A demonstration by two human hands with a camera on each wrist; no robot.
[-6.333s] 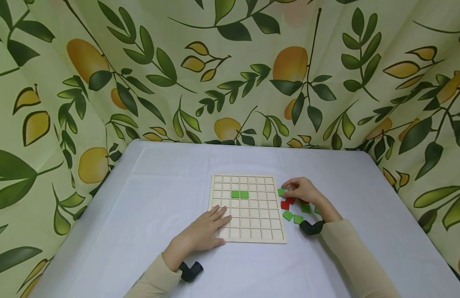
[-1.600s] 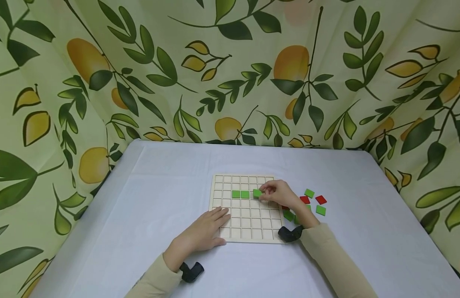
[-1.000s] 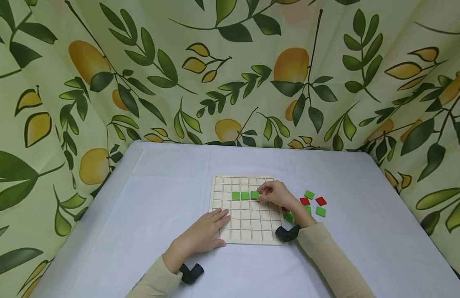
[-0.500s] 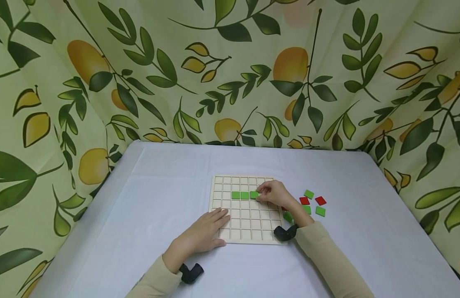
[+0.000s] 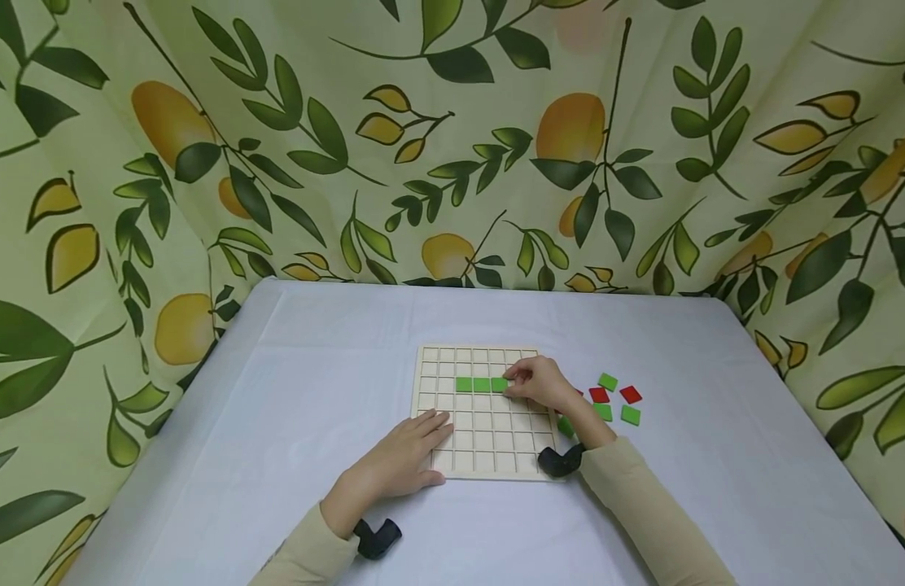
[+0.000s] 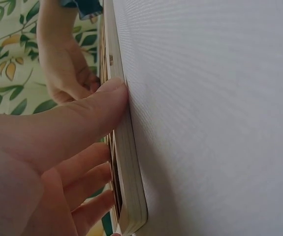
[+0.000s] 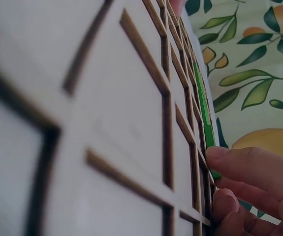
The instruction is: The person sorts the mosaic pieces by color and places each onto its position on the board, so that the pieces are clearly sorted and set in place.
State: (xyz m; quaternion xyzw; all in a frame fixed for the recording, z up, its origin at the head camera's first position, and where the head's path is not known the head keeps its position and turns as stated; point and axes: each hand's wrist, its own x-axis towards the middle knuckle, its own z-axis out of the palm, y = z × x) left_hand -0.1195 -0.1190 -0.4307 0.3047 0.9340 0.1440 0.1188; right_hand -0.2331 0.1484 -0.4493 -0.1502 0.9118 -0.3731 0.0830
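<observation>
A square wooden grid board (image 5: 492, 443) lies on the white-covered table. Two green tiles (image 5: 472, 384) sit side by side in one of its upper rows. Directly right of them is a third green tile (image 5: 499, 385), level with that row, and my right hand (image 5: 538, 382) pinches its right edge. In the right wrist view, thumb and finger meet the end of this green tile (image 7: 209, 140), low against the grid. My left hand (image 5: 397, 456) rests over the board's lower left, fingers extended; the left wrist view has its thumb (image 6: 102, 105) along the board's edge.
Right of the board lie several loose tiles, among them a green tile (image 5: 608, 381), a red tile (image 5: 631, 395) and another green tile (image 5: 631, 415). My right forearm partly covers some of them. A leaf-and-fruit patterned curtain (image 5: 452, 163) stands behind the table.
My right hand has brought a green tile from the pile leftward onto the board, beside the other two. Over the last second it shifted slightly left and settled. The left hand stays put.
</observation>
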